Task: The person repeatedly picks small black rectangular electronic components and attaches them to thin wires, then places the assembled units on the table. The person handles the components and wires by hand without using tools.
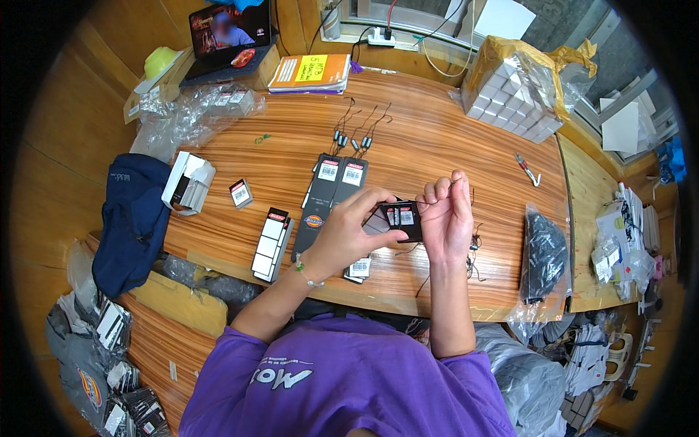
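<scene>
My left hand [348,224] is closed on a black hang tag [405,221] with a white barcode sticker, gripped between thumb and fingers above the table. My right hand [445,211] is raised beside it, its fingertips pinched on a thin dark string [435,204] that runs toward the tag. Beyond my left hand, long dark grey hang tags [325,191] lie side by side, their strings [341,137] stretched away to the far side. Small stickered cards [358,269] sit partly under my left forearm. Loose dark strings [473,255] lie beside my right wrist.
At the left are a sheet stack of white labels [271,244], a small sticker stack [240,193], a white box [188,183] and navy cloth [131,218]. Snips [527,170], a bagged black item [545,255] and wrapped white boxes [510,95] are on the right. A laptop [229,36] stands far left.
</scene>
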`<state>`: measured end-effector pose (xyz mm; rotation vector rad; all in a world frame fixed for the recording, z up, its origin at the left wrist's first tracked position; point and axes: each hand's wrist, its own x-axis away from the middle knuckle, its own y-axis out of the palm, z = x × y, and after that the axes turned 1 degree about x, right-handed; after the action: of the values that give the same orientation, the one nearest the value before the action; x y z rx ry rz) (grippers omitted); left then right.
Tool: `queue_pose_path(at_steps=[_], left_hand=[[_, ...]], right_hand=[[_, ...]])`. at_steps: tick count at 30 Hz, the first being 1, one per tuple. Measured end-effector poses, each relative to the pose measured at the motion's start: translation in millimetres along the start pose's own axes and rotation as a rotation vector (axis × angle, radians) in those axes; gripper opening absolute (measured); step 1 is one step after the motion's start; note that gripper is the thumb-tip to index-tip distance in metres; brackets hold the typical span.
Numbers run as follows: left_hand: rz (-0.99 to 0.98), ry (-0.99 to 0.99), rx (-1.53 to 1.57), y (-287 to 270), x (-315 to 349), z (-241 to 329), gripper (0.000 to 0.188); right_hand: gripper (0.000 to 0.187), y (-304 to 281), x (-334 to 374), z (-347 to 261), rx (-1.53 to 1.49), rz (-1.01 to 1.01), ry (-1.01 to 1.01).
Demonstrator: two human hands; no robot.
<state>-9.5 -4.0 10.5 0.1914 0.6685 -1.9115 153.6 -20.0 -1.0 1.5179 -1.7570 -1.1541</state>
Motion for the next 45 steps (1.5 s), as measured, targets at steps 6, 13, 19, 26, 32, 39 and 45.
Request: queue_pose_path(at_steps=[6,13,19,26,32,39,45], left_hand=[[0.035,0.009,0.015,4,3,-10,0.021],[0.173,0.133,-0.101,-9,-7,-7,0.011],[0.099,0.034,0.063,-15,-9,9,0.014],[0.081,-0.025,0.097,-22,-11,20,0.017],[0.017,-0.067,0.207,-23,-11,15,0.015],[-0.114,-0.136,0.157,-30,-13,18,0.014],[-0.231,-0.251,0.285,-34,-17,19,0.014]], right_hand=[[0.010,8,4,-1,-0.026,0.004,0.001],[0.007,9,7,-11,0.255,-0.026,-0.081],[0.018,21,15,-17,0.752,-0.102,-0.079],[0.021,36,22,-17,0.873,-0.148,-0.013],[0.021,36,22,-14,0.907,-0.164,0.038],[0.020,36,23,-14,0.955,-0.158,0.084],[0.019,29,23,-12,0.857,-0.177,0.150]])
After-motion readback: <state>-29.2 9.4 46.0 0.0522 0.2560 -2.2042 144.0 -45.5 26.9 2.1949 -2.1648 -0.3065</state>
